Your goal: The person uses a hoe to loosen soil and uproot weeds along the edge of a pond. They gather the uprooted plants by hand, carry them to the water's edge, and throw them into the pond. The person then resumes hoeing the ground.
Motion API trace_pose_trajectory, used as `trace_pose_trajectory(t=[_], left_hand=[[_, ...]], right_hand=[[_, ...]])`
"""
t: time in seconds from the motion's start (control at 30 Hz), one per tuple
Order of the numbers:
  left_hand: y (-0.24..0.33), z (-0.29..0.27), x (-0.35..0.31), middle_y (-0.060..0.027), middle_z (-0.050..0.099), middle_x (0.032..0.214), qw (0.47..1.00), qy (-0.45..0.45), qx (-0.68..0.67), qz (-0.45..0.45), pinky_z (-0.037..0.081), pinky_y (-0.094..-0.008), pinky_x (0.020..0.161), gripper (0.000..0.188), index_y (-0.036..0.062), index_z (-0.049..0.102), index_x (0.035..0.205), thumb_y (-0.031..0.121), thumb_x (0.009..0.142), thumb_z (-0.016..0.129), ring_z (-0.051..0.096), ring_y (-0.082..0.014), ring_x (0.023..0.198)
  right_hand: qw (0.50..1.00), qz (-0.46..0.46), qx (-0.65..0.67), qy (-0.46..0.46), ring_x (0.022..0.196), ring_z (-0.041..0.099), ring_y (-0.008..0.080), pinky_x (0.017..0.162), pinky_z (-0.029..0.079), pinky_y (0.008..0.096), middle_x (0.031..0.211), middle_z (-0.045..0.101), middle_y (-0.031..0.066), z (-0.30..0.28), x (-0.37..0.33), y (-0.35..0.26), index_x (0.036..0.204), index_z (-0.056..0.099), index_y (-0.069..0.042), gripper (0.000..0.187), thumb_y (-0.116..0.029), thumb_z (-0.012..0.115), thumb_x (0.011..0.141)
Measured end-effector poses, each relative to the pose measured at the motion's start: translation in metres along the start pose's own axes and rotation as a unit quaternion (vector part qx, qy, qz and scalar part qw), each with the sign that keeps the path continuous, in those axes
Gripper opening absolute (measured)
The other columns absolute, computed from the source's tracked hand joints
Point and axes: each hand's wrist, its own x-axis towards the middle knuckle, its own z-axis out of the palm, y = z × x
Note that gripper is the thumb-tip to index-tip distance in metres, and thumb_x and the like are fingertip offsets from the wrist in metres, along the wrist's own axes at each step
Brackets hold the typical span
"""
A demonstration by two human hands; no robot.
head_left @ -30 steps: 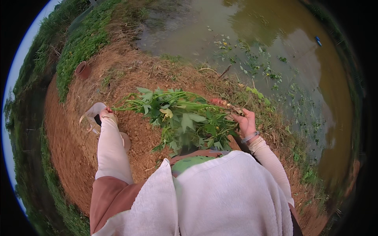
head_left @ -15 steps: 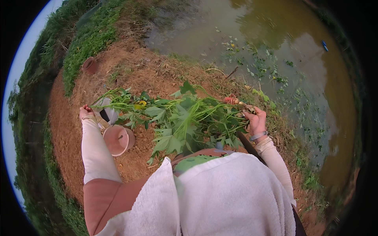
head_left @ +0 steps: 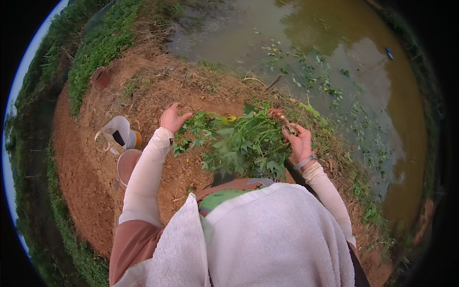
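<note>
Your right hand (head_left: 299, 143) grips the leafy stems (head_left: 248, 143) by their reddish end, nearer the pond (head_left: 354, 52). They stretch leftward, away from the pond, toward your open left hand (head_left: 173, 119), contact unclear.

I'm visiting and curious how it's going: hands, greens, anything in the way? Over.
Right fingers gripping greens by one end. Left fingers near the other end, hold unclear. Nothing seen blocking; white bucket off left.

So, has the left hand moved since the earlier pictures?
Yes, rightward: the left hand was left of the white container half a second ago; now it's to its right.
</note>
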Motion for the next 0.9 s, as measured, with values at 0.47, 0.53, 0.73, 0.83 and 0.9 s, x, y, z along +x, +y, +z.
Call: trace_pose_trajectory(t=[0.47,0.53,0.73,0.83,0.9], left_hand=[[-0.126,-0.013,-0.014,-0.0156,0.062,0.077,0.943,-0.046,0.329,-0.017,0.048,-0.0415,0.068,0.029,0.0048,0.065,0.076,0.033,0.069,0.066,0.060,-0.0319,0.076],[-0.154,-0.041,-0.027,-0.0147,0.062,0.075,0.937,-0.019,0.342,-0.061,0.047,-0.0414,0.067,0.027,0.0075,0.065,0.076,0.034,0.070,0.064,0.060,-0.0314,0.075],[-0.170,-0.128,-0.077,-0.0069,0.064,0.086,0.891,0.010,0.419,-0.176,0.047,-0.0394,0.067,0.020,0.0130,0.064,0.084,0.029,0.079,0.053,0.060,-0.0277,0.082],[-0.216,-0.176,-0.106,-0.0067,0.057,0.112,0.803,0.011,0.414,-0.429,0.040,-0.0453,0.085,0.027,0.0133,0.060,0.104,0.021,0.087,0.040,0.052,-0.0243,0.107],[-0.226,-0.223,-0.141,-0.0043,0.060,0.108,0.774,0.074,0.374,-0.506,0.038,-0.0453,0.085,0.024,0.0163,0.060,0.105,0.022,0.084,0.049,0.056,-0.0203,0.100]], right_hand=[[0.960,0.053,0.120,0.248,0.058,0.048,0.0082,0.051,0.039,0.0225,0.068,0.054,0.0000,-0.021,0.004,0.002,0.086,0.057,-0.001,0.012,-0.008,0.062,0.078],[0.953,0.049,0.147,0.260,0.060,0.048,0.0089,0.053,0.040,0.0239,0.070,0.055,0.0005,-0.021,0.001,0.000,0.087,0.057,0.000,0.014,-0.008,0.063,0.077],[0.966,0.045,0.153,0.204,0.057,0.047,0.0106,0.053,0.040,0.0261,0.071,0.056,0.0020,-0.013,0.004,-0.021,0.086,0.057,0.001,0.015,-0.007,0.065,0.076],[0.904,0.109,0.139,0.389,0.057,0.051,0.0135,0.050,0.044,0.0281,0.071,0.058,0.0053,-0.086,0.026,0.030,0.087,0.058,0.001,0.013,-0.006,0.063,0.077],[0.899,0.068,0.184,0.392,0.054,0.047,0.0132,0.049,0.045,0.0282,0.070,0.055,0.0047,-0.102,0.024,0.002,0.094,0.055,0.004,0.021,-0.004,0.063,0.076]])
